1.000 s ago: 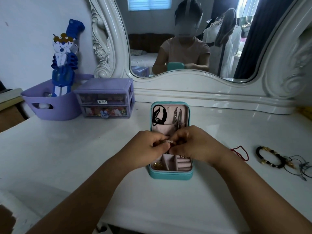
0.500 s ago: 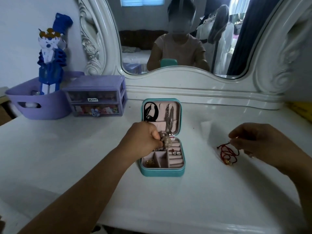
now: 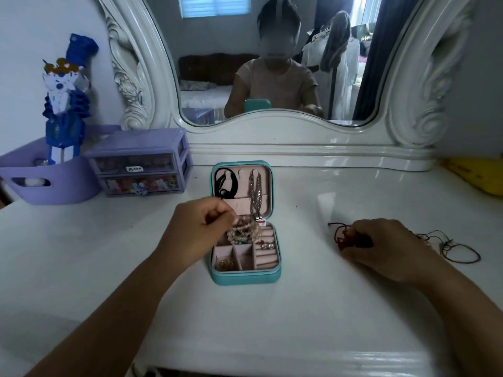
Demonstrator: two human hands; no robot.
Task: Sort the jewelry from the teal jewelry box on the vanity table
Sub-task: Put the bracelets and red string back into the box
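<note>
1. The teal jewelry box (image 3: 245,276) sits open in the middle of the white desk (image 3: 81,254).
2. The left hand (image 3: 196,229) pinches a clear bead bracelet (image 3: 245,231) just over the box.
3. The right hand (image 3: 386,248) rests on the desk, well to the right of the box, with its fingers closed on a red string (image 3: 340,232).
4. Thin dark cords (image 3: 457,251) lie just past that hand.
5. A silver chain (image 3: 255,194) and a black cord (image 3: 226,183) hang in the lid.
6. A purple drawer box (image 3: 141,161) stands at the back left.
</note>
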